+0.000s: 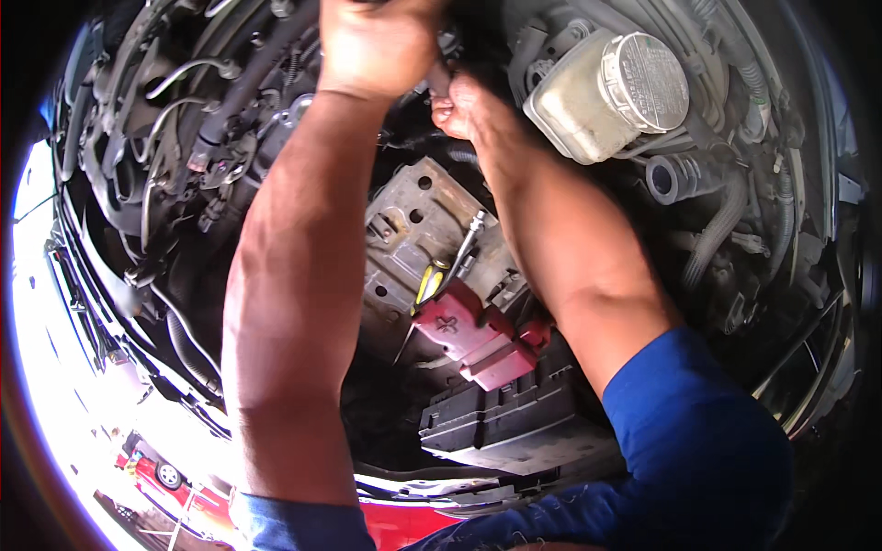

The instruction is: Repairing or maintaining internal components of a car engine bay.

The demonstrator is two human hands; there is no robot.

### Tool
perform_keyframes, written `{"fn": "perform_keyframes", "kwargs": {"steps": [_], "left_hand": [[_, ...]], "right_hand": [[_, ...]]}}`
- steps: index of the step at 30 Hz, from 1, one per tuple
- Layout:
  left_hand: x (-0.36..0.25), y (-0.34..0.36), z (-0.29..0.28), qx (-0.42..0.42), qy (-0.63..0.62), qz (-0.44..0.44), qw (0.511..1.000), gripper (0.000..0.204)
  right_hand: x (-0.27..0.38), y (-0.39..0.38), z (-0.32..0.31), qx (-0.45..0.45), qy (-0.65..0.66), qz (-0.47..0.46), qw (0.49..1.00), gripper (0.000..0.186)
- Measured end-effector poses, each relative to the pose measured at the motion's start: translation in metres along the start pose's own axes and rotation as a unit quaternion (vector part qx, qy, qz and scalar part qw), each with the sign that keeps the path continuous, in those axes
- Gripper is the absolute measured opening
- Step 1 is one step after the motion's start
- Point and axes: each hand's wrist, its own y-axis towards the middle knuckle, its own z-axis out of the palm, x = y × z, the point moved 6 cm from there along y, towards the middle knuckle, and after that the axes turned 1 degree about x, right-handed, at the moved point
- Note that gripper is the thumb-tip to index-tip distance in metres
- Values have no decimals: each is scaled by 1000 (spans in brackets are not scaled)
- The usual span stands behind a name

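Observation:
Both my arms reach into a car's engine bay. My left hand point(381, 46) is at the top edge, its back toward me and its fingers hidden deep among the parts. Just right of it, my right hand point(464, 106) has its fingers curled round a greyish tube-like piece point(440, 79); most of that piece is hidden. Between my forearms lies a bare metal tray point(424, 188) with round holes. A silver socket extension point(472, 231) and a yellow-and-black tool handle point(429, 280) rest on it, beside a red terminal cover point(464, 326) with a plus mark.
A whitish fluid reservoir point(574, 101) with a round cap stands right of my right hand. An open hose end point(663, 179) sits below it. Nearer is a black fuse box point(496, 413). Hoses and wiring point(184, 119) crowd the left side. Beyond the bay, a red car point(170, 477) shows lower left.

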Motion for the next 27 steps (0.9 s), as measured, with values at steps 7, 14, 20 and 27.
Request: {"fn": "perform_keyframes", "kwargs": {"steps": [7, 14, 20, 27], "left_hand": [[-2, 17, 16, 29, 0, -66, 997, 27], [3, 5, -4, 12, 86, -2, 996, 26], [-35, -87, -52, 8, 366, 183, 912, 32], [22, -206, -117, -92, 457, 31, 884, 69]], "right_hand": [[2, 9, -8, -15, 47, 14, 999, 36], [6, -3, -1, -16, -24, -26, 999, 37], [-2, 5, 4, -23, -48, -53, 997, 26], [-14, -6, 7, -67, -283, -41, 956, 19]]}}
